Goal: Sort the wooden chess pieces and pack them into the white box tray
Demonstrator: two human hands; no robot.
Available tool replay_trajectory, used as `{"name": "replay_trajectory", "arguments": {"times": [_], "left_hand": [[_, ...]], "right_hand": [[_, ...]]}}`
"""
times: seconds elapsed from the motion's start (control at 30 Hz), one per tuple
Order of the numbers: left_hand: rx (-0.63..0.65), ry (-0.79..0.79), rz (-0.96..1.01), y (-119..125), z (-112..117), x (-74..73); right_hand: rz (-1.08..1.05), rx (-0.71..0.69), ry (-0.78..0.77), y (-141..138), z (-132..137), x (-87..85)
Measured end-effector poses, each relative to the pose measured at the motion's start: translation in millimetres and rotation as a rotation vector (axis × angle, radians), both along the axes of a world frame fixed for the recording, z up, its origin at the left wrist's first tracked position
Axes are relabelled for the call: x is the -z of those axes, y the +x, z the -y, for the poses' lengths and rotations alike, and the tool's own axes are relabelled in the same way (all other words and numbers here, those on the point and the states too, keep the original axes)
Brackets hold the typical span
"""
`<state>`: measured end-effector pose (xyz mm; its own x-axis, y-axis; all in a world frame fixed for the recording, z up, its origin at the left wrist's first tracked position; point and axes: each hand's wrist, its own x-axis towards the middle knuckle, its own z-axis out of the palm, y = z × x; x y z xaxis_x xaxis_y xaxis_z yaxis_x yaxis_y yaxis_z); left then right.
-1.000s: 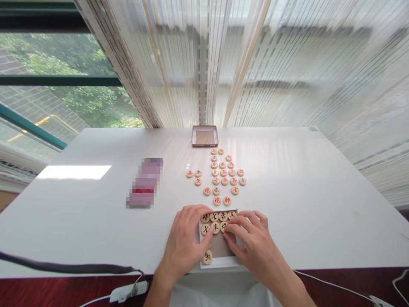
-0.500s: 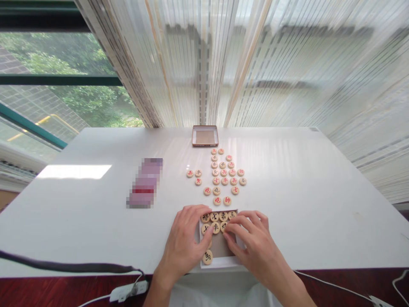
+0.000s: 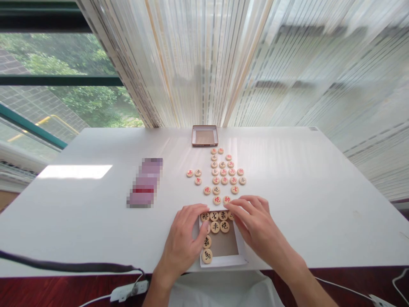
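A shallow white-sided box (image 3: 238, 257) sits at the table's front edge, holding several round wooden Chinese chess pieces with black characters, such as the cannon piece (image 3: 224, 227). My left hand (image 3: 187, 236) grips its left wall, thumb inside over a piece, fingers along the outer side. Above the box's far right corner is my right hand (image 3: 251, 217), holding nothing, its fingers apart. Its index fingertip reaches the near side of a red-lettered piece (image 3: 227, 199) on the table; whether they touch I cannot tell. Another red piece (image 3: 217, 200) lies just left of that one.
Several more red and black pieces (image 3: 224, 172) lie loosely spread beyond the box. A box lid (image 3: 205, 145) lies at the table's far edge. A blurred purple item (image 3: 145, 183) is on the left. A power strip (image 3: 129, 291) and cables are below the front edge.
My right hand has left the black cannon piece inside the box and moved away from me to the red piece past its far edge. My left hand has stayed on the box.
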<state>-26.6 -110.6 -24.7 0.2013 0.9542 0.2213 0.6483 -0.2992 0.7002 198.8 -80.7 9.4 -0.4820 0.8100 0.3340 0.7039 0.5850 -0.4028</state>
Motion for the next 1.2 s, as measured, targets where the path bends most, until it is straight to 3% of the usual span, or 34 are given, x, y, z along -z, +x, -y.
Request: {"name": "replay_trajectory", "arguments": {"times": [0.2,0.33,0.67,0.97,1.2], "left_hand": [[-0.072,0.000,0.109,-2.3,0.5,5.9],[-0.105,0.002,0.136,-1.6,-0.1,4.2],[-0.099,-0.011,0.156,-1.6,1.1,2.9],[-0.095,-0.007,0.159,-1.6,0.6,4.0],[-0.086,-0.016,0.157,-1.9,1.5,2.7]], "right_hand": [[0.225,-0.110,0.021,-1.9,-47.1,-9.5],[0.270,-0.167,0.004,-9.4,-62.0,-9.0],[0.288,-0.169,-0.023,-5.3,-66.8,-1.0],[0.275,-0.210,0.037,-11.1,-74.4,-12.9],[0.337,-0.237,-0.035,-17.3,-79.8,-21.0]]}}
